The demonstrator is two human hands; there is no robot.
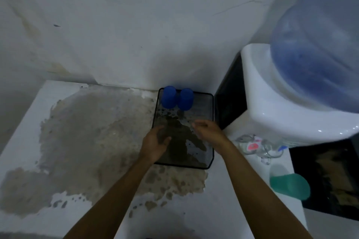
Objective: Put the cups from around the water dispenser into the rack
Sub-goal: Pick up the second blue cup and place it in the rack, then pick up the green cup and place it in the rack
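1. Closest to the camera, a green translucent plastic cup [290,185] lay tipped on its side at the right edge of the white counter with its worn, brownish patches [87,132], just below the dispenser's taps. It was blurry, so I couldn't make out much more than the colour.
2. A bit further in, both bare arms reached forward over the black wire-mesh rectangular rack [210,126]. The left hand [157,141] was over the rack's near-left edge with fingers curled loosely inward and nothing in it. The right hand [206,129] hovered over the rack's right half, fingers also loosely curled and empty.
3. Right of the right wrist, a few clear cups or glasses [260,146] sat clustered under the dispenser front, one with a red mark on it. Too smeared to count them.
4. At the far end of the rack, two blue plastic cups [177,98] stood upside down, side by side and pretty much touching, in the back-left part against the wall.
5. The rest of the rack floor, middle to near edge, was open. The counter left of the rack was open too.
6. The white water dispenser [272,103] with its big blue-tinted bottle [318,54] crowded the rack's right side, its dark side panel just beside the rim.
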